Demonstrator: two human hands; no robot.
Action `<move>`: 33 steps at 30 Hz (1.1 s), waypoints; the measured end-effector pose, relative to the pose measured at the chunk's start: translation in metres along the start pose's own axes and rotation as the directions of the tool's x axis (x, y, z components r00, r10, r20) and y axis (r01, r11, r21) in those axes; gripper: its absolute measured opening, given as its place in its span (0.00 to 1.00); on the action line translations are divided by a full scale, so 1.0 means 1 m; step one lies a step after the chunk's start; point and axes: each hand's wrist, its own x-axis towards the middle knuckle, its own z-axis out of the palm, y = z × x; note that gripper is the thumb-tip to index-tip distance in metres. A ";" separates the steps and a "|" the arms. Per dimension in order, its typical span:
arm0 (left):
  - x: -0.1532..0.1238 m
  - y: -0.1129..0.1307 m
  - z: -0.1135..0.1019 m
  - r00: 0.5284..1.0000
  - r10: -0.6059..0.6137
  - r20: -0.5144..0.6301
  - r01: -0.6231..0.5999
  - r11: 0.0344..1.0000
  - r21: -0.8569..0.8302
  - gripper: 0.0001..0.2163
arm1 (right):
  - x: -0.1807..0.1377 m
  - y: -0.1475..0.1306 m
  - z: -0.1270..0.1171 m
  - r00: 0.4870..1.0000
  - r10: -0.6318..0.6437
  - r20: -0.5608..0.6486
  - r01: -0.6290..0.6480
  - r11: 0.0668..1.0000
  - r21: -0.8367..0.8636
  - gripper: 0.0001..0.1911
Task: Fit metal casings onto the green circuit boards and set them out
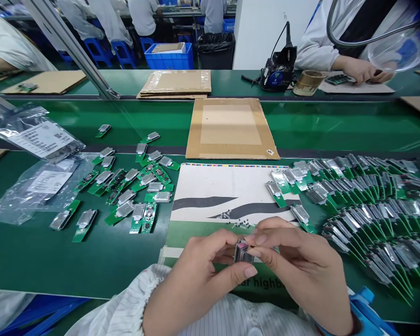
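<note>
My left hand (205, 263) grips a small circuit board with a silver metal block (243, 252) between thumb and fingers, over the printed sheet (227, 184). A pinkish patch shows on the block's upper end. Closed in a pinch, my right hand (297, 261) has its thumb and fingertips against that same end; whatever lies between them is hidden. Just beyond the hands, several tiny black pieces (241, 224) are scattered on the sheet. Loose green boards with silver blocks (126, 208) lie to the left, while tightly packed rows of similar boards (381, 219) stand leaning at the right.
Clear plastic bags with white labels (51, 182) lie at the left. A cardboard panel (231, 128) rests beyond the sheet across the green channel. At the far side are a black device (278, 70), a tape roll (308, 83) and a co-worker's hands (362, 70).
</note>
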 end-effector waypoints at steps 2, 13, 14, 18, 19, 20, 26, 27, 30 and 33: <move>0.000 -0.001 0.000 1.000 -0.007 -0.007 0.007 1.000 0.019 0.05 | -0.001 0.001 -0.002 0.998 0.066 0.016 -0.067 0.997 0.038 0.12; 0.000 0.000 0.000 1.000 0.011 -0.005 -0.011 0.997 0.070 0.05 | -0.005 -0.002 -0.001 0.990 0.142 0.017 -0.143 0.985 0.095 0.14; 0.000 0.001 0.001 1.000 0.011 -0.006 -0.011 0.997 0.080 0.05 | -0.005 -0.002 -0.001 0.990 0.139 0.017 -0.140 0.986 0.091 0.14; -0.001 0.001 0.001 0.999 0.032 -0.017 -0.029 0.986 0.163 0.06 | -0.007 -0.002 -0.001 0.991 0.132 0.009 -0.132 0.989 0.066 0.14; -0.002 0.001 0.001 0.999 0.047 -0.018 -0.043 0.981 0.189 0.06 | -0.007 -0.002 0.000 0.991 0.131 0.009 -0.131 0.990 0.058 0.14; -0.002 0.001 0.001 0.998 0.066 -0.020 -0.060 0.974 0.217 0.06 | -0.007 -0.003 0.000 0.992 0.130 0.007 -0.130 0.990 0.048 0.14; 0.000 0.002 0.001 0.986 0.156 -0.055 -0.136 0.953 0.272 0.05 | -0.004 -0.003 0.000 0.991 0.132 -0.001 -0.132 0.991 0.033 0.13; 0.000 0.001 0.002 0.989 0.136 -0.058 -0.120 0.966 0.228 0.06 | -0.004 -0.002 -0.001 0.990 0.141 0.006 -0.141 0.990 0.030 0.13; -0.005 -0.002 0.006 0.998 0.026 -0.061 -0.024 0.999 0.033 0.10 | -0.003 0.003 -0.005 0.972 0.207 0.107 -0.207 0.978 -0.016 0.12; -0.003 0.000 -0.003 1.000 0.000 -0.005 0.000 1.000 -0.027 0.23 | -0.005 0.010 -0.008 0.942 0.280 0.184 -0.279 0.960 -0.030 0.04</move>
